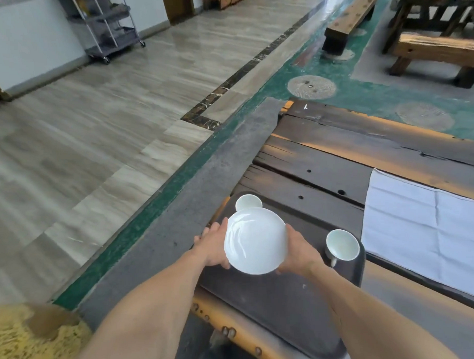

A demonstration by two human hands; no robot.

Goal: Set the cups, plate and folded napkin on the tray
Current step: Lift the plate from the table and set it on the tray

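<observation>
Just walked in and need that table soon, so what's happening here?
A person holds a white plate between the left hand and right hand, above a dark tray on the wooden table. Two white cups already sit on the tray. The white napkin lies spread on the table beside it, not yet folded.

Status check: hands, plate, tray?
Both hands, left and right, grip plate over tray. Two cups on tray. Napkin unfolded on table.
</observation>
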